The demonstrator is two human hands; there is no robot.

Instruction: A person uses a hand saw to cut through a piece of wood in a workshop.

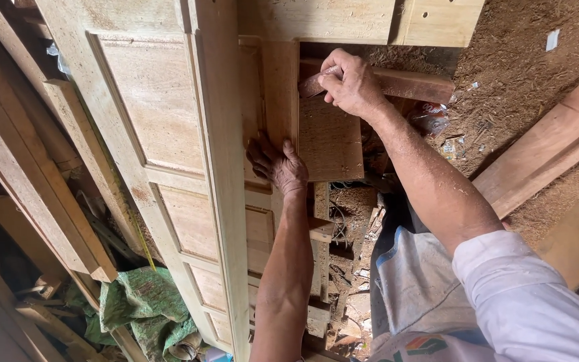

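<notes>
A person's left hand (277,164) lies flat, fingers spread, steadying a panelled door (169,134); at one o'clock, the right hand (351,84) pinches a small tool, seemingly a pencil (317,82), against a loose board (330,137), apparently marking it.

Floor (517,74) is packed sawdust and shavings, brown, visible right of and beyond the right hand (351,84). Reddish planks (544,151) lie flat on it, well right of that forearm, stacked side by side at an angle. Small wrapper scraps (447,134) sit in the sawdust just right of the right wrist. Offcuts and wood chips (343,268) litter the floor just right of the left forearm. Crumpled green tarp (145,305) lies well left of the left elbow, next to loose timber lengths (41,315).
</notes>
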